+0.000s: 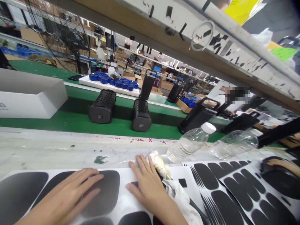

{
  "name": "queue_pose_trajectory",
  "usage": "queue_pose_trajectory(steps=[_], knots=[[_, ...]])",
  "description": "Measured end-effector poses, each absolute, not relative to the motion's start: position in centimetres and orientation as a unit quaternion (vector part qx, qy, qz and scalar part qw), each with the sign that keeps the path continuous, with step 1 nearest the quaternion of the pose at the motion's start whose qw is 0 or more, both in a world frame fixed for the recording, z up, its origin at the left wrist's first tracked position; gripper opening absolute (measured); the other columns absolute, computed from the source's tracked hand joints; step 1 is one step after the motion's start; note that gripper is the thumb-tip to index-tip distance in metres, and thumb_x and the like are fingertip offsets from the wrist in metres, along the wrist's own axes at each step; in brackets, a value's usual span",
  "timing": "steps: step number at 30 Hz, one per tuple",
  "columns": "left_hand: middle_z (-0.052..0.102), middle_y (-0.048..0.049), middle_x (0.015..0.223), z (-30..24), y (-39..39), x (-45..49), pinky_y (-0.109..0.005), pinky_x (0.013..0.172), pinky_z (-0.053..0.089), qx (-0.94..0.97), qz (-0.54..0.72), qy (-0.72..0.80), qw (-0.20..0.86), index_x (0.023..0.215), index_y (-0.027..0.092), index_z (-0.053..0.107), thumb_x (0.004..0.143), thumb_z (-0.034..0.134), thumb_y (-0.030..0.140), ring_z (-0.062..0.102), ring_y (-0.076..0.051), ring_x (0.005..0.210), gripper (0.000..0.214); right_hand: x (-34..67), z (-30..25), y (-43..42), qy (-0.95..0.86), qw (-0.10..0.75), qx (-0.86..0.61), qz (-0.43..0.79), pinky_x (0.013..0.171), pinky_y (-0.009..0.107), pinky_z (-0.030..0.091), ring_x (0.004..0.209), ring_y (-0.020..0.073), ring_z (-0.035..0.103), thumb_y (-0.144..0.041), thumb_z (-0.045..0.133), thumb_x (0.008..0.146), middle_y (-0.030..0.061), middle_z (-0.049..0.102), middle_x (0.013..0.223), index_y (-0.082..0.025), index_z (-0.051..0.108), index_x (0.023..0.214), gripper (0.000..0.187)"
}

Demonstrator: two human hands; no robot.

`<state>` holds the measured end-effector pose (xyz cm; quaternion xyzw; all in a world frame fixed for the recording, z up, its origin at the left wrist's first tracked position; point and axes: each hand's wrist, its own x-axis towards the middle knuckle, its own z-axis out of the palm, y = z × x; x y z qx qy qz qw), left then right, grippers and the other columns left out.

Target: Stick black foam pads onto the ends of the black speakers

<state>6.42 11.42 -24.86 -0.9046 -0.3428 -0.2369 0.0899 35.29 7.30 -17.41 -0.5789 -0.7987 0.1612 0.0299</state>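
Note:
Both my hands rest over a white sheet (125, 178) printed or stuck with large black rounded pieces. My left hand (75, 190) lies across a black rounded-square piece (110, 190), its fingers stretched out and holding nothing. Palm down on the sheet's right part, my right hand (150, 184) has its fingers spread. Close beside its fingertips is a crumpled white and yellowish wad (159, 165). A white cloth (182, 200) with dark stains lies to the right of my right wrist.
Two clear bottles, one nearer (191, 142) and one farther right (234, 145), lean behind more black-piece sheets (246, 190). Black perforated cases (103, 106) stand on the green belt (72, 109), near a white box (32, 93). Another person's hand (284, 164) is at far right. A shelf beam hangs overhead.

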Motion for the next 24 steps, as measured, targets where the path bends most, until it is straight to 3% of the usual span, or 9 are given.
queue_pose_trajectory(steps=[7,24], knots=[[0.076,0.0052,0.116,-23.3,11.5,6.9,-0.024,0.090,0.058,-0.907,-0.251,-0.325,0.091,0.126,0.034,0.066,0.095,0.055,0.051,0.074,-0.017,0.102,0.036,35.4,-17.6,7.3,-0.802,0.044,-0.580,0.136,0.125,0.059,0.009,0.154,0.0317,0.021,-0.047,0.052,0.100,0.0201,0.029,0.162,-0.015,0.043,0.153,0.062],[0.080,0.0064,0.098,-20.6,11.1,7.9,-0.023,0.074,0.059,-0.896,-0.308,-0.288,0.141,0.105,0.027,0.073,0.101,0.043,0.049,0.077,-0.015,0.085,0.038,35.3,-17.4,7.4,-0.800,0.026,-0.584,0.139,0.126,0.059,0.012,0.154,0.0316,0.021,-0.050,0.050,0.101,0.0186,0.029,0.162,-0.016,0.041,0.154,0.064]])
